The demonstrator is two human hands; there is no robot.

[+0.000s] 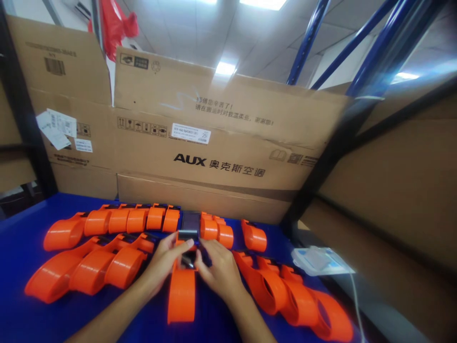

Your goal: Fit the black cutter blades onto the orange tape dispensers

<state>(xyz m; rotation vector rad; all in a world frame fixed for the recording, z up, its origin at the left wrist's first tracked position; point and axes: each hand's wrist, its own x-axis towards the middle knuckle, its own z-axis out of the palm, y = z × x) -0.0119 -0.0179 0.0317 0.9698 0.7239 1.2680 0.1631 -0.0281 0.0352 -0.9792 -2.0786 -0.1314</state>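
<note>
Between my hands is an orange strap (pixel 182 296), its wide glossy loop hanging toward me and a dark buckle-like part at its upper end. My left hand (pixel 167 257) grips it from the left, the thumb lying across the dark part. From the right, my right hand (pixel 218 265) has its fingers closed at the same part, beside a shiny black piece (pixel 188 259). The fingers hide much of this area. Just beyond the hands is a dark flat rectangular item (pixel 191 222).
Rows of similar orange loops (pixel 92 271) lie to the left, and more orange loops (pixel 300 301) to the right, on a blue surface (pixel 17 238). A cardboard panel (pixel 214 190) stands behind. A white-and-blue packet (pixel 319 261) and a pale cable (pixel 356 305) are at right.
</note>
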